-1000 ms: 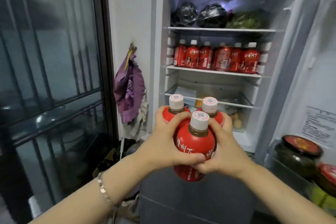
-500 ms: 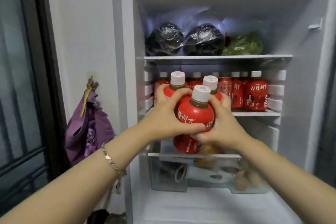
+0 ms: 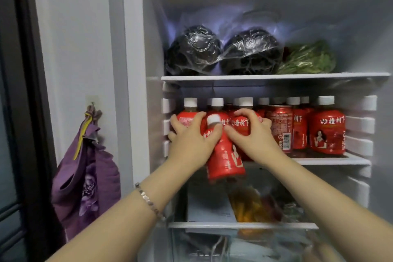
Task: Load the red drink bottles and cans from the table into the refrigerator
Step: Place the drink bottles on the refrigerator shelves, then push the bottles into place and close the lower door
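while the left hand (image 3: 189,140) and right hand (image 3: 255,136) curl round the rear bottles (image 3: 187,118) at the middle shelf (image 3: 331,160), the front bottle (image 3: 223,155) hangs pinched between them, near upright, cap tipped inward, base below the shelf lip; it needs lifting, i judge.

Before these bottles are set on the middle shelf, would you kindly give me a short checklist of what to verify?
1. Left hand grips the front bottle: ok.
2. Right hand grips it too: ok.
3. Front bottle upright: not ok, tilted.
4. Its base above the middle shelf: not ok, it hangs below the edge.
5. Free spot at the shelf's front left: cannot tell, the hands hide it.
6. Red can standing upright: ok.
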{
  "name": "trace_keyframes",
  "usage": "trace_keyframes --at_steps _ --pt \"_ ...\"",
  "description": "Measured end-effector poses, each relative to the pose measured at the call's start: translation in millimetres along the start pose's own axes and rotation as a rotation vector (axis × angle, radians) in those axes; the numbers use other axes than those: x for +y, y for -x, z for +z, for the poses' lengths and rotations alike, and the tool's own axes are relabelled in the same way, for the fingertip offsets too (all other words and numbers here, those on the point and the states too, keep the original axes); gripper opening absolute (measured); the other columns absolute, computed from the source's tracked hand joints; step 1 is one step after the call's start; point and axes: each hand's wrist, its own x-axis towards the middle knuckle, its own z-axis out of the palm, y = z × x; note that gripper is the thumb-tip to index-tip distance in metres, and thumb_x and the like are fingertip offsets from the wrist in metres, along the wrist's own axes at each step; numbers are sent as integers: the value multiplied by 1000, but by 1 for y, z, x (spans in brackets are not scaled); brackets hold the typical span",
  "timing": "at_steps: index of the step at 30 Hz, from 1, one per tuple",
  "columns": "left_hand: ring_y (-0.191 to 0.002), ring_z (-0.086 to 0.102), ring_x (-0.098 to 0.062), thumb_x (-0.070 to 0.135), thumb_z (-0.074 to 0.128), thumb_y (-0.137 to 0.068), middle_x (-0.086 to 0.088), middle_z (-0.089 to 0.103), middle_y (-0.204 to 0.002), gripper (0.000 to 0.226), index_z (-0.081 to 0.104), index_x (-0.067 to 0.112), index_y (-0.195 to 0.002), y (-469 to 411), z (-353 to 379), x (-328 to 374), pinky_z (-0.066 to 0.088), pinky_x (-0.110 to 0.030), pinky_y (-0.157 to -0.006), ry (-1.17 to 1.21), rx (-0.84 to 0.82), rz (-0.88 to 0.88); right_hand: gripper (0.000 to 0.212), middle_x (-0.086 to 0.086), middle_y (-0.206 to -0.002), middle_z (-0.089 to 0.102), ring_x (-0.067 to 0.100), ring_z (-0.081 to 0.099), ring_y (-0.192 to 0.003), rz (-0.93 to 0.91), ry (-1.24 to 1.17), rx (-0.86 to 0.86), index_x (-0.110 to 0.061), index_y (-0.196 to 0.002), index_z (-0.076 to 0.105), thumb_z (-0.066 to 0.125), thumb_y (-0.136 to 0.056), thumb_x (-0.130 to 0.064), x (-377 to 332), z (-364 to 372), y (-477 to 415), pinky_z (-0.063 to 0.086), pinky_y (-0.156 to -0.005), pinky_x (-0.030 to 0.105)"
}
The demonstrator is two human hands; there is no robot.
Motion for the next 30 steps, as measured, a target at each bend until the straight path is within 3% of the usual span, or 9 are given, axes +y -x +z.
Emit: trace_keyframes --at_steps 4,7,12,15,19,21,24,28,30 --pt "-141 -9 -33 51 47 -90 -3 -24 -151 65 12 45 -144 0 29 -23 14 -49 -113 -243 166 119 47 19 -146 21 37 20 -134 -96 302 317 -29 -127 47 64 -84 -34 16 18 2 36 -103 50" --pt "-140 -12 -33 45 50 -91 1 -36 -145 71 4 45 -145 3 54 -23 10 -52 -114 -268 241 159 52 21 -147 23 38 20 -136 -83 414 409 -24 -131 47 65 -83 -26 12 39 1 33 -107 53" --pt "-139 5 -36 29 50 -91 -6 -15 -153 59 24 41 -143 -4 62 -15 23 -54 -111 -198 377 194 54 15 -149 20 35 20 -136 -125 228 357 -28 -132 44 65 -82 -29 15 29 -6 33 -107 50" --pt "-138 7 -39 24 53 -88 -17 -4 -154 57 32 35 -140 -7 67 -20 16 -54 -113 -210 401 186 53 17 -149 21 36 20 -136 -158 266 344 -25 -133 43 61 -84 -30 24 26 -4 27 -110 51" --pt "-137 11 -40 26 58 -83 -19 8 -151 53 40 30 -133 -18 62 -23 21 -55 -111 -201 425 222 50 21 -148 23 39 19 -137 -187 312 358 -22 -134 44 57 -88 -32 25 31 -7 22 -111 52" --pt "-139 9 -40 28 57 -84 -20 9 -152 51 43 29 -133 -18 62 -25 14 -55 -114 -253 463 242 48 22 -149 23 40 19 -138 -188 325 374 -22 -135 44 55 -90 -34 25 30 -8 21 -110 52" --pt "-142 5 -37 30 52 -88 -20 7 -154 49 41 27 -136 -15 63 -26 1 -50 -114 -344 502 270 49 21 -149 23 38 17 -139 -203 348 360 -23 -137 41 53 -91 -34 25 31 -5 19 -112 51" --pt "-142 7 -36 27 44 -92 -19 9 -154 53 33 26 -143 -10 59 -25 7 -50 -115 -385 454 287 55 22 -151 19 37 13 -141 -212 360 334 -23 -143 34 52 -92 -32 24 27 1 13 -114 49" --pt "-143 1 -37 28 42 -95 -20 1 -155 57 21 26 -148 -6 58 -23 9 -49 -115 -407 400 270 57 24 -153 15 37 10 -142 -221 392 323 -23 -145 31 50 -92 -32 23 26 3 8 -114 49"
